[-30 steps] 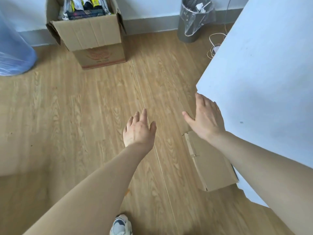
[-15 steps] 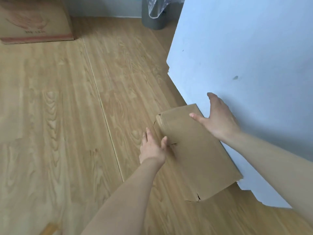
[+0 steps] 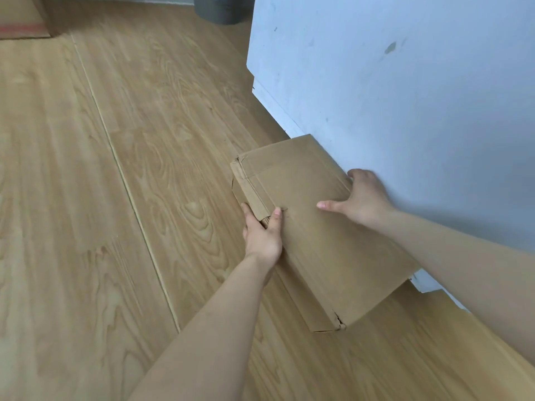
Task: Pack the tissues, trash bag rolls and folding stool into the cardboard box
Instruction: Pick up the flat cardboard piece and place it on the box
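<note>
A plain brown cardboard box (image 3: 312, 235), its flaps shut, lies on the wooden floor against the foot of a pale blue wall. My left hand (image 3: 262, 233) grips its near left side, thumb on top and fingers down the side. My right hand (image 3: 362, 199) holds the right edge by the wall, thumb stretched across the top face. No tissues, trash bag rolls or folding stool are in sight.
The pale blue wall (image 3: 405, 96) stands on the right. A grey bin (image 3: 223, 10) sits at the top by the wall's corner. The corner of another cardboard box (image 3: 20, 21) shows at the top left. Wooden floor (image 3: 101, 198) stretches to the left.
The view has dropped and closed in on the box. Both hands reached down from the air and now grip its two sides, and more of the box shows out from the wall.
</note>
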